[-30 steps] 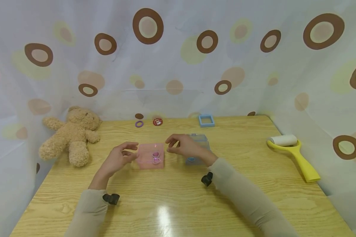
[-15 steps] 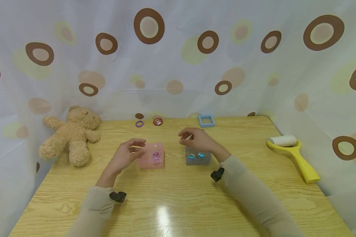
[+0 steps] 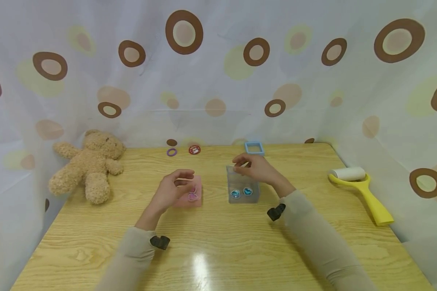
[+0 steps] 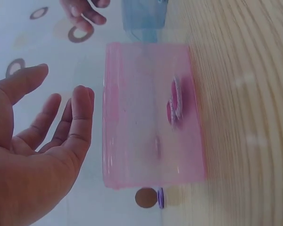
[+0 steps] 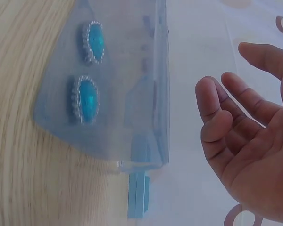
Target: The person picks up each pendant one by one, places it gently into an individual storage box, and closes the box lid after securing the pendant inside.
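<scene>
My left hand [image 3: 172, 189] hovers over the left part of a see-through pink box [image 3: 198, 181]. In the left wrist view its bent fingers [image 4: 80, 110] stay apart from the box and hold nothing. Two pink gems [image 4: 176, 98] with pale rims show at that box, seemingly inside. At the far right edge of a see-through blue-grey box [image 3: 234, 180], my right hand [image 3: 258, 167] hangs with loosely bent fingers [image 5: 210, 99]; a gap separates them from the box in the right wrist view. Two oval teal gems [image 5: 88, 100] with beaded silvery rims appear within it.
Along the back lie a purple ring [image 3: 172, 152], a red round piece [image 3: 194, 150] and a light blue square frame [image 3: 254, 148]. A teddy bear [image 3: 91, 163] rests at left. A yellow-handled roller [image 3: 371, 198] lies at right. Patterned cloth [image 3: 218, 72] surrounds the table.
Both hands have moved right. The right one has gone from between the boxes to the blue-grey box's far right, uncovering its gems; the left one now covers part of the pink box.
</scene>
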Tool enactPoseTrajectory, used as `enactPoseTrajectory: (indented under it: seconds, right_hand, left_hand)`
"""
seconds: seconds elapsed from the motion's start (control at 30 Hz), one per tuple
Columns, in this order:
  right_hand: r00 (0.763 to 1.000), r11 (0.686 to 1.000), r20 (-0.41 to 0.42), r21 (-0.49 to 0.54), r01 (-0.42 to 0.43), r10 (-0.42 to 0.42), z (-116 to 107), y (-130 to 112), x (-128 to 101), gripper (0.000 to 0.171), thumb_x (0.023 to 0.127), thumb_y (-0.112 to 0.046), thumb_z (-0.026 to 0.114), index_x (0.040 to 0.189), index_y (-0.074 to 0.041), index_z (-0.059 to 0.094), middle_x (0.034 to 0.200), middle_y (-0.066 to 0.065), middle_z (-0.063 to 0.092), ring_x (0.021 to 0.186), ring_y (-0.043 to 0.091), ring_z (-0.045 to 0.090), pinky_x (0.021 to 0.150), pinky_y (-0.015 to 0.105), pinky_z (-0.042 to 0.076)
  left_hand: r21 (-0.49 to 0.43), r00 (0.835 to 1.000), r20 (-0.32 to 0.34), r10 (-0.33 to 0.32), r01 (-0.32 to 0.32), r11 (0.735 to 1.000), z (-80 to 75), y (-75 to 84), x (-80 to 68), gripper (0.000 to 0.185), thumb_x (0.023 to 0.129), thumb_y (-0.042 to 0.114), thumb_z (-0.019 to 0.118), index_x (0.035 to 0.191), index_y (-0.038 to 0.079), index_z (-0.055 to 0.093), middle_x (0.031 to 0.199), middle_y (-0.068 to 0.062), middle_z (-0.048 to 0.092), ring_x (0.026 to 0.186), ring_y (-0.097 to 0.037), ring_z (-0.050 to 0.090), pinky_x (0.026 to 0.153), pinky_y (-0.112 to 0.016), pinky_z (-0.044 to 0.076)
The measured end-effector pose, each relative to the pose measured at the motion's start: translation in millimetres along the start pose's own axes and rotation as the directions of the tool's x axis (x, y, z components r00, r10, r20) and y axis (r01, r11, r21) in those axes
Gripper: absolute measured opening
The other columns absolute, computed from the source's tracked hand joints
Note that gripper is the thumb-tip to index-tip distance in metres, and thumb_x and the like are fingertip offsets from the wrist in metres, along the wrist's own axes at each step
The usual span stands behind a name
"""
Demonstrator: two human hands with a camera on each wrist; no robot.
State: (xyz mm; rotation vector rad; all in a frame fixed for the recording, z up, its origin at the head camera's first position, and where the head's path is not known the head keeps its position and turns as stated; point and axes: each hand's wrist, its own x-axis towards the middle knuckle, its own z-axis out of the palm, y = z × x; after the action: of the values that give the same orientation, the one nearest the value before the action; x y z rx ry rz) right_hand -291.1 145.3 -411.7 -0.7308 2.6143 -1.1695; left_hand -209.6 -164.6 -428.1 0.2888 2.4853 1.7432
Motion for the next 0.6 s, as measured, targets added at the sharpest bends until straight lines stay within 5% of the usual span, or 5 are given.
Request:
enactPoseTrajectory:
  seconds: [0.3, 0.6]
  right_hand:
    - [0.998, 0.998, -0.025, 0.031, -0.054, 0.055, -11, 17, -5, 0.033, 0.100, -0.031, 0.061, 0.127, -0.012, 0.062, 0.122, 0.013, 0.064, 0.095, 0.034, 0.067, 0.086, 0.049, 0.057]
    - [0.993, 0.994, -0.052, 0.035, -0.105, 0.107, -20, 32, -8, 0.038, 0.101, -0.032, 0.059, 0.132, -0.010, 0.061, 0.124, 0.015, 0.063, 0.095, 0.028, 0.068, 0.088, 0.051, 0.055]
  left_hand:
    - [-0.058, 0.999, 0.031, -0.015, 0.016, 0.998, 28.0, 7.7, 4.1, 0.040, 0.095, 0.022, 0.071, 0.133, 0.014, 0.061, 0.134, -0.014, 0.060, 0.120, -0.029, 0.062, 0.092, -0.042, 0.057]
    - [-0.007, 1.000, 0.006, 0.001, -0.001, 1.000, 58.6, 16.0, 11.2, 0.033, 0.092, 0.022, 0.074, 0.124, 0.021, 0.067, 0.128, -0.008, 0.065, 0.113, -0.021, 0.067, 0.089, -0.035, 0.057]
